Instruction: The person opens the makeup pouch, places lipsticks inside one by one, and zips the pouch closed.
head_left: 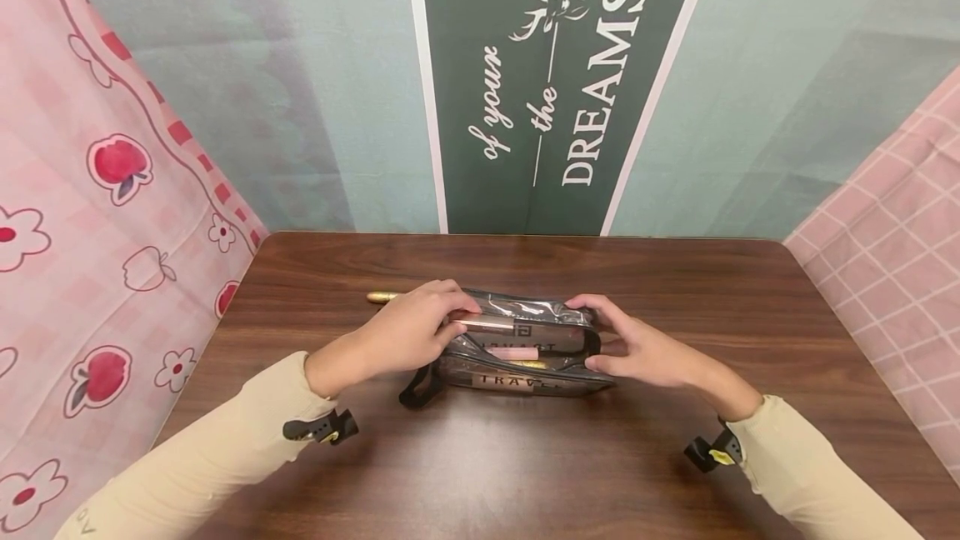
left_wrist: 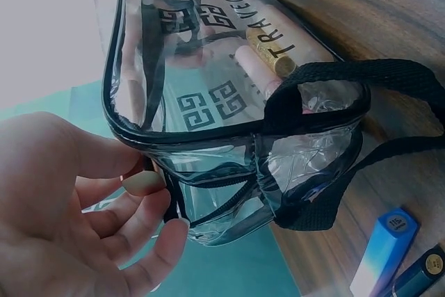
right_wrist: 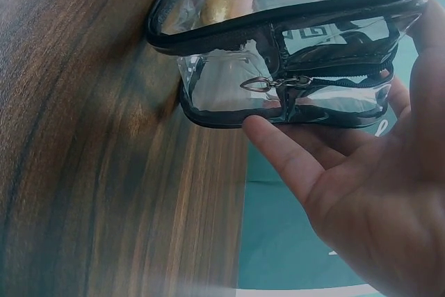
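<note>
A clear cosmetic bag [head_left: 573, 338] with black trim lies on the table, its top unzipped; TRAVEL is printed on its side. My left hand [head_left: 423, 325] is at the bag's left end. Its fingers pinch a pinkish-gold cosmetic tube [head_left: 483, 322] at the opening; in the left wrist view only the tube's rounded end [left_wrist: 142, 183] shows. My right hand [head_left: 637, 348] grips the right end, thumb and fingers on opposite rims, beside the zipper pull [right_wrist: 268, 83]. Inside lie a pink tube [left_wrist: 256, 69] and a gold tube [left_wrist: 271, 52].
A gold tube [head_left: 381, 297] lies on the table behind my left hand. The left wrist view shows a blue tube [left_wrist: 386, 248] and a dark tube [left_wrist: 421, 274] there. A black strap [head_left: 422, 390] loops from the bag's left end. Fabric curtains [head_left: 352, 107] border the wooden table [head_left: 465, 473].
</note>
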Tool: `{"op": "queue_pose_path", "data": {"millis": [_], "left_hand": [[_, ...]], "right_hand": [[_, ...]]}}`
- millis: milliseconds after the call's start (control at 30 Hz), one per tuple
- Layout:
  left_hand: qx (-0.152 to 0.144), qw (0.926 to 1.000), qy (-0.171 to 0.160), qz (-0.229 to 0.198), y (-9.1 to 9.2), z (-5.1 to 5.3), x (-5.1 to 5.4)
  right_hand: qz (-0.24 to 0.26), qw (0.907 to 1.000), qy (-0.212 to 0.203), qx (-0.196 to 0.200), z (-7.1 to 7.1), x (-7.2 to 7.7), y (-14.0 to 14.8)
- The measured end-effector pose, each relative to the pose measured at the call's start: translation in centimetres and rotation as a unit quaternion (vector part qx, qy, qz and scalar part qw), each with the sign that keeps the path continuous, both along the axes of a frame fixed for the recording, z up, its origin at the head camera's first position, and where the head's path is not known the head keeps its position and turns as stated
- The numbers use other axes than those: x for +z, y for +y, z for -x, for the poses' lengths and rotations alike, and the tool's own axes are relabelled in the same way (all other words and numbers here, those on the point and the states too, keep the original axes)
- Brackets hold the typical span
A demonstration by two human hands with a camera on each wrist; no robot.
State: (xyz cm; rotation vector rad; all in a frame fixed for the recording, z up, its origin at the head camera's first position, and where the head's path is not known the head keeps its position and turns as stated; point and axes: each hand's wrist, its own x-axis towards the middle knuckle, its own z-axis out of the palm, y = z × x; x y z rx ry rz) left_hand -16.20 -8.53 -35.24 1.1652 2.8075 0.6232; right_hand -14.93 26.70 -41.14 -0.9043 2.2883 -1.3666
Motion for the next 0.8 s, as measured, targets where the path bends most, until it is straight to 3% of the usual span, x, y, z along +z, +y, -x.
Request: {"op": "queue_pose_path", "data": {"millis": [800], "left_hand": [[-0.007,0.9998,0.018,-0.002,-0.02,0.06,-0.3]], "right_hand": [[0.0,1.0,-0.004,-0.005,-0.15,-0.05,-0.09]]}}
